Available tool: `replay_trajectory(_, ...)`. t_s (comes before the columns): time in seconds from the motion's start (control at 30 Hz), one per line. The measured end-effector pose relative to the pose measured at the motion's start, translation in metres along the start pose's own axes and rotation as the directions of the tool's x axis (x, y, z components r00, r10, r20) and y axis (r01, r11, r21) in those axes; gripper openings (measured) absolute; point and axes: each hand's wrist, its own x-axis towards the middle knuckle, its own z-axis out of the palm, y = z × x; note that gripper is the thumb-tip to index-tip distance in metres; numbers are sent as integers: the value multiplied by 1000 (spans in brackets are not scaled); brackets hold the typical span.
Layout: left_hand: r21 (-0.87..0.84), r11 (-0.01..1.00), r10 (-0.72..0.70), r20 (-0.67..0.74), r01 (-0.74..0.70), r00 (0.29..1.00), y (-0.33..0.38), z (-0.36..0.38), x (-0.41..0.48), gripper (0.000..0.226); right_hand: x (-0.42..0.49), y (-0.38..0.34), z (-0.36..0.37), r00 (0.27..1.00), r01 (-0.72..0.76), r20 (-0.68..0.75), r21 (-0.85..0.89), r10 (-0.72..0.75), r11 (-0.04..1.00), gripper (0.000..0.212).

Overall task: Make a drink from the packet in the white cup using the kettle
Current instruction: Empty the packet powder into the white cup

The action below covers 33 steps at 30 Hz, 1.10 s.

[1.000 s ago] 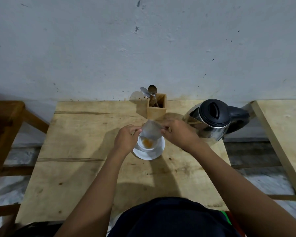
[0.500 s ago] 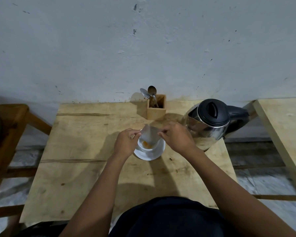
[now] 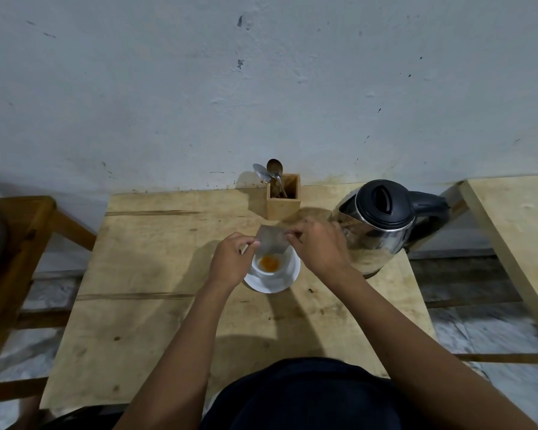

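Both hands, left hand (image 3: 230,259) and right hand (image 3: 319,248), pinch the side edges of a silvery packet (image 3: 271,240) just above the white cup (image 3: 272,265), which holds orange powder and sits on a saucer (image 3: 272,282) mid-worktop (image 3: 156,274). The kettle (image 3: 376,225) stands right; a spoon holder (image 3: 283,195) stands far.

Bare forearms, no sleeves showing; dark navy garment (image 3: 305,395) on the torso.

You held the small silvery packet (image 3: 271,241) tipped over the white cup (image 3: 272,264), which sat on its white saucer (image 3: 289,282) with a heap of orange powder (image 3: 269,262) at the bottom. The steel kettle (image 3: 374,226) (black lid shut) stood upright just right of the cup.
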Motion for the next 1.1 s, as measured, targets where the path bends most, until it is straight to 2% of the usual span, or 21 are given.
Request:
replay_trajectory(0.13, 4, 1000, 24, -10, -24, 1000, 1, -1, 1, 19, -1, -1, -1, 1000, -16, 20, 82, 14, 996, 17)
replay_trajectory(0.23, -14, 998, 55, 4, -55, 998, 2, -1, 2, 17, -3, 0, -1, 998, -54, -19, 129, 57, 990, 15)
replay_trajectory(0.33, -8, 998, 62, -5, -62, 998, 6, -1, 1, 17, -4, 0, -1, 992, -124, 35, 242, 120, 962, 12)
replay_trajectory(0.63, 44, 995, 86, -15, -85, 996, 9, -5, 1, 19, -4, -1, 9, 984, -179, 59, 344, 169, 922, 7)
replay_trajectory(0.77, 52, 994, 95, -19, -93, 995, 11, -6, 0, 19, -1, -5, 10, 983, -184, 85, 438, 164, 880, 20)
replay_trajectory(1.0, 47, 994, 105, -28, -103, 994, 17, -7, 0, 18, 3, -7, 6, 977, -207, 67, 513, 202, 833, 14)
replay_trajectory(1.1, 53, 994, 97, -34, -95, 995, 18, -6, 0, 19, 2, -8, 4, 976, -218, 110, 530, 188, 820, 16)
